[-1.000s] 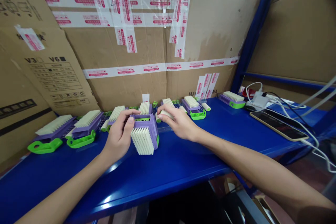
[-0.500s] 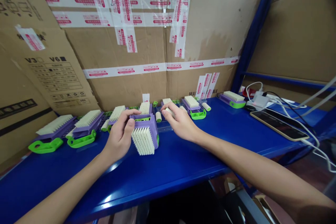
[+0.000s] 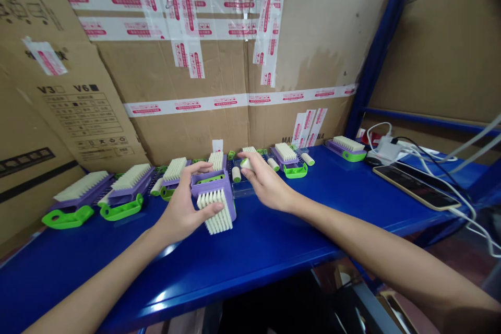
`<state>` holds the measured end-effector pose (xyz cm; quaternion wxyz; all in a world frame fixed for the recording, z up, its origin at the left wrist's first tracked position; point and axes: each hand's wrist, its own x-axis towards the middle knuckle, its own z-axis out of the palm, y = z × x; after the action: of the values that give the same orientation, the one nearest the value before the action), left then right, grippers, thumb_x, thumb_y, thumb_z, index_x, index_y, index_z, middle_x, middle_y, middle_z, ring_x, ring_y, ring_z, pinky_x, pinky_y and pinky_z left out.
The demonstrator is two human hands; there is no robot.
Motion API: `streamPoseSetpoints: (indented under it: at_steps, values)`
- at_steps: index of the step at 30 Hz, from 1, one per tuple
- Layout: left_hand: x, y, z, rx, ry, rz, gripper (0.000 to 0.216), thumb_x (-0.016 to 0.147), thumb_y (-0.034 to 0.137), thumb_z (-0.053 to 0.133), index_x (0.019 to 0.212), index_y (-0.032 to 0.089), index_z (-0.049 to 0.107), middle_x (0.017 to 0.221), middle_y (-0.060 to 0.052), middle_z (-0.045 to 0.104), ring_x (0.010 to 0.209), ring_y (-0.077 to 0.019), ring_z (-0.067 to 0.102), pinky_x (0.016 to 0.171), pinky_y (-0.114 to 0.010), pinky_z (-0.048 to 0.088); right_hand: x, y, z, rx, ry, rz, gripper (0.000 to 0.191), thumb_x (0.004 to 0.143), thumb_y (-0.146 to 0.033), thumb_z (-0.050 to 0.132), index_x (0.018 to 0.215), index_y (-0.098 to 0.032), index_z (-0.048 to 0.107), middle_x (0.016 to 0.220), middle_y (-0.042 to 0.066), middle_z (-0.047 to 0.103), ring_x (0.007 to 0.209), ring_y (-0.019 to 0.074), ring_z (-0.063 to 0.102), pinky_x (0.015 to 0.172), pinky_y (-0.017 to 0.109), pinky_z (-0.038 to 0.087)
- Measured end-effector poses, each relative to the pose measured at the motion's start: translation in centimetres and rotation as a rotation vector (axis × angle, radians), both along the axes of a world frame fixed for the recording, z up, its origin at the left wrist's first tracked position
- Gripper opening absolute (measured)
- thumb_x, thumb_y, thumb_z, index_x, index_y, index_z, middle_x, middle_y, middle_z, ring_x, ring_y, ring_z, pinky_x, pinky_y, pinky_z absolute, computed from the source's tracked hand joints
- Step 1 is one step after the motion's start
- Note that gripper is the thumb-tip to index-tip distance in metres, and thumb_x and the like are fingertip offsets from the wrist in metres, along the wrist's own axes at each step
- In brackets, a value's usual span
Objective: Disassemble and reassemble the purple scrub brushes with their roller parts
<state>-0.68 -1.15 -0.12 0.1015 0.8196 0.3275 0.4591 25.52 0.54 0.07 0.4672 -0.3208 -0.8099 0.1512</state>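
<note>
One thumb lies lower than half a second ago: the left hand point(image 3: 183, 214) now presses it flat across the cream bristles point(image 3: 221, 223) of a purple brush point(image 3: 213, 186), rather than resting it near the frame's upper edge. That hand grasps the brush, its fingers behind and over the left end of the frame, and the brush is held up over the blue desk point(image 3: 274, 240) near the middle, bristles facing the wearer. It sits slightly differently in the grip, and more of the slot in its upper end shows, with a green insert point(image 3: 211, 179) inside. The new hold looks steadier, and seems to leave the slot better exposed.

The right hand point(image 3: 272, 182) stays in nearly the same spot, pinching a small cream roller point(image 3: 246, 163) between thumb and fingers; the roller is turned, so its green end shows at the fingertips. Brush and held roller are near each other but apart, so the two pieces appear not yet joined.

Between the hands, a loose roller point(image 3: 236, 174) stands just beyond the brush. Farther left are two more brushes point(image 3: 131, 177) with green brackets point(image 3: 121, 210) in front; a finished-looking brush point(image 3: 346, 146) lies at the right, near a phone point(image 3: 417, 186).
</note>
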Motion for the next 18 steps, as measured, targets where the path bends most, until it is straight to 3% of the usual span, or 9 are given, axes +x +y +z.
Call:
streamPoseSetpoints:
  at_steps: [3,9,18]
  values:
    - [0.1,-0.1,0.0,-0.019,0.015,0.033,0.079,0.090,0.059,0.081,0.150,0.027,0.042,0.139,-0.014,0.059,0.132,-0.0342,0.064,0.113,-0.053,0.054,0.4,0.0,0.4,0.006,-0.029,-0.011,0.031,0.111,-0.026,0.043,0.142,-0.022,0.047,0.143,0.016,0.056,0.127,0.0279,0.058,0.111,0.051,0.048]
    - [0.1,-0.2,0.0,-0.025,0.011,0.021,0.073,0.094,0.054,0.077,0.152,0.027,0.041,0.139,-0.014,0.059,0.131,-0.0335,0.064,0.110,-0.052,0.056,1.5,0.5,1.5,-0.059,-0.027,-0.027,0.019,0.109,-0.029,0.046,0.126,-0.023,0.051,0.100,0.003,0.063,0.085,0.0212,0.057,0.084,0.039,0.046]
    - [-0.1,-0.2,0.0,-0.026,0.015,0.026,0.072,0.094,0.053,0.076,0.152,0.028,0.041,0.138,-0.013,0.059,0.129,-0.0330,0.065,0.109,-0.052,0.056,3.2,0.8,3.1,0.009,0.036,-0.128,0.012,0.108,-0.032,0.053,0.118,-0.025,0.055,0.084,-0.002,0.059,0.074,0.0184,0.053,0.074,0.035,0.041]
